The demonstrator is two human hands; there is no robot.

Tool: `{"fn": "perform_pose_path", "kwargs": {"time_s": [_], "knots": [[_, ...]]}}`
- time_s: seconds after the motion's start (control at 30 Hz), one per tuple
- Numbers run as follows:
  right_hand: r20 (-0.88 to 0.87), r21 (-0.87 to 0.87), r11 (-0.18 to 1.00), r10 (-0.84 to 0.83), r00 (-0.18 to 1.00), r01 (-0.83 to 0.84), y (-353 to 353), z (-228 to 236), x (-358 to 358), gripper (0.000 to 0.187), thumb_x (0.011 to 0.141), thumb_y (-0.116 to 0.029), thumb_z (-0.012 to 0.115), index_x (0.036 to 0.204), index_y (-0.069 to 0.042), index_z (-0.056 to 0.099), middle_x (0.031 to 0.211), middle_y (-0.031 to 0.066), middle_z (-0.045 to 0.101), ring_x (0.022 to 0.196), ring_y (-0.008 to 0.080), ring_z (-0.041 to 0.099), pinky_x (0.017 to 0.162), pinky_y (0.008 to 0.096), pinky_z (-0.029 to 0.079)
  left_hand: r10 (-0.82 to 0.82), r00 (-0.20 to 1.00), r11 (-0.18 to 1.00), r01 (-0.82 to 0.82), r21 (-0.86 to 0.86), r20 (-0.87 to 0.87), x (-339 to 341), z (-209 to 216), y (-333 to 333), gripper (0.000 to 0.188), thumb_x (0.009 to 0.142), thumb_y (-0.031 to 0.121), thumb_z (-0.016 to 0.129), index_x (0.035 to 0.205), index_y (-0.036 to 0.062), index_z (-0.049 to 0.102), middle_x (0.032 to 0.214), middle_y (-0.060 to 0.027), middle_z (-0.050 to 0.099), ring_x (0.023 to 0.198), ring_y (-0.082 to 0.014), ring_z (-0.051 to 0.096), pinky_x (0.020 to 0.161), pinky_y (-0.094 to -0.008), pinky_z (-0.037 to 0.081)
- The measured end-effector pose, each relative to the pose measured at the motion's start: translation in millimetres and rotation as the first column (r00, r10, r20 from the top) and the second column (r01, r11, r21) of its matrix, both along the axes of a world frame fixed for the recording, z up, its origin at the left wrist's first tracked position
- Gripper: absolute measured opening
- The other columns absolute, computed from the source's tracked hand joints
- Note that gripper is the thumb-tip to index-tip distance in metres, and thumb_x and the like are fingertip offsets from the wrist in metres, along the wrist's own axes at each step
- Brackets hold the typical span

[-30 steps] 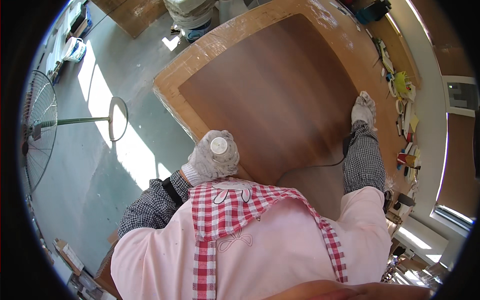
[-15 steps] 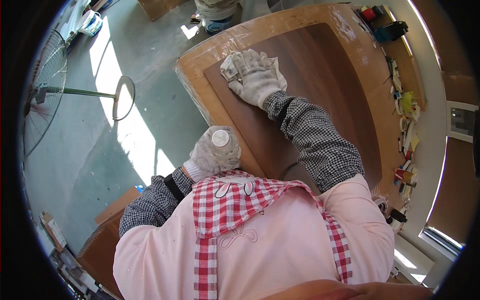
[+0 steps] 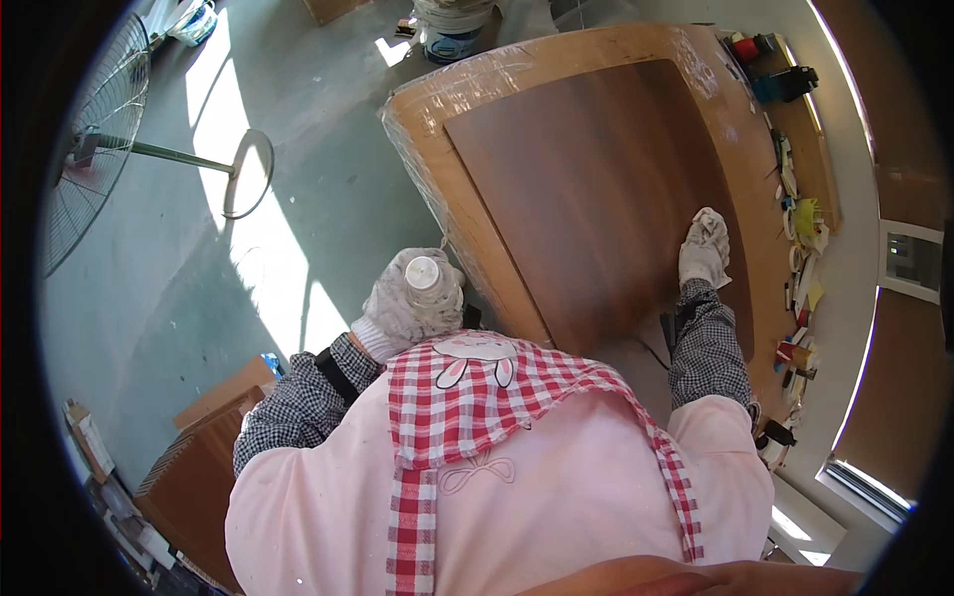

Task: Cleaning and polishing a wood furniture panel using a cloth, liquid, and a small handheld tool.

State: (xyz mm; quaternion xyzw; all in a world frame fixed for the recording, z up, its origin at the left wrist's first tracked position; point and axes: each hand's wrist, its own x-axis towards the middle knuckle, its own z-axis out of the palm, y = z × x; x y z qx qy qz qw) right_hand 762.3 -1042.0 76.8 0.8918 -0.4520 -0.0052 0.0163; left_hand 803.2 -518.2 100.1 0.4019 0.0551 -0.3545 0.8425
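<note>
A clear bottle with a white cap (image 3: 422,273) is gripped in my gloved left hand (image 3: 397,306), close to my apron and left of the table. My gloved right hand (image 3: 705,250) presses on the right part of a dark brown wood-grain panel (image 3: 586,169). Under and around its fingers is a pale cloth (image 3: 724,281), mostly hidden by the glove. The panel lies flat on a table (image 3: 467,214) whose top is covered with brown sheeting and clear plastic wrap.
Tools, tapes and small items line the table's right side, among them a teal and black power tool (image 3: 785,85) and a yellow item (image 3: 807,213). A standing fan (image 3: 109,144) is at the left. Buckets (image 3: 452,30) stand beyond the table; a cardboard box (image 3: 199,472) is at lower left.
My right hand has swept the cloth from the panel's far left to its right side, nearer me. My left hand still holds the bottle in nearly the same place.
</note>
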Motion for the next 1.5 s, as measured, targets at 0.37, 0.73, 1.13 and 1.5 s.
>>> {"fn": "perform_pose_path", "kwargs": {"time_s": [0.37, 0.73, 1.13, 1.5], "knots": [[-0.083, 0.083, 0.925, 0.377, 0.922, -0.371, 152, 13, 227, 0.079, 0.096, -0.062, 0.034, 0.157, -0.013, 0.022, 0.164, 0.0128, 0.018, 0.151, 0.0297, 0.018, 0.122, 0.0472, 0.013, 0.149, 0.989, 0.959, -0.147, 0.243, 0.012, -21, -4, 46, 0.066, 0.071, 0.011, 0.090, 0.124, 0.0047, 0.051, 0.115, -0.0063, 0.061, 0.101, -0.0144, 0.063, 0.091, -0.0298, 0.057], [-0.052, 0.355, 0.507, 0.850, 0.524, -0.786, 307, 50, 131, 0.075, 0.098, -0.058, 0.030, 0.159, -0.016, 0.018, 0.166, 0.0119, 0.012, 0.153, 0.0313, 0.009, 0.124, 0.0441, -0.002, -0.157, 0.976, 0.985, 0.144, 0.092, 0.149, -8, -38, 45, 0.048, 0.105, 0.022, 0.047, 0.148, 0.0043, 0.035, 0.136, -0.0137, 0.050, 0.121, -0.0249, 0.057, 0.099, -0.0395, 0.055], [-0.101, 0.112, 0.952, -0.273, 0.957, 0.284, 140, 37, -203, 0.070, 0.099, -0.051, 0.041, 0.157, -0.014, 0.025, 0.163, 0.0118, 0.022, 0.152, 0.0290, 0.017, 0.125, 0.0414, 0.010, -0.664, 0.652, 0.744, 0.623, 0.242, 0.365, 36, -21, -29, 0.053, 0.096, 0.023, 0.065, 0.140, 0.0060, 0.041, 0.134, -0.0127, 0.053, 0.118, -0.0256, 0.059, 0.100, -0.0436, 0.054], [-0.178, 0.112, 0.916, -0.362, 0.915, 0.384, 220, 19, -247, 0.074, 0.097, -0.056, 0.033, 0.158, -0.015, 0.021, 0.164, 0.0123, 0.019, 0.153, 0.0281, 0.011, 0.124, 0.0438, 0.003, -0.789, 0.072, 0.539, 0.557, 0.632, 0.610, 16, 16, -112, 0.082, 0.069, 0.022, 0.092, 0.134, 0.0017, 0.046, 0.123, -0.0096, 0.059, 0.112, -0.0217, 0.061, 0.099, -0.0369, 0.051]]}}
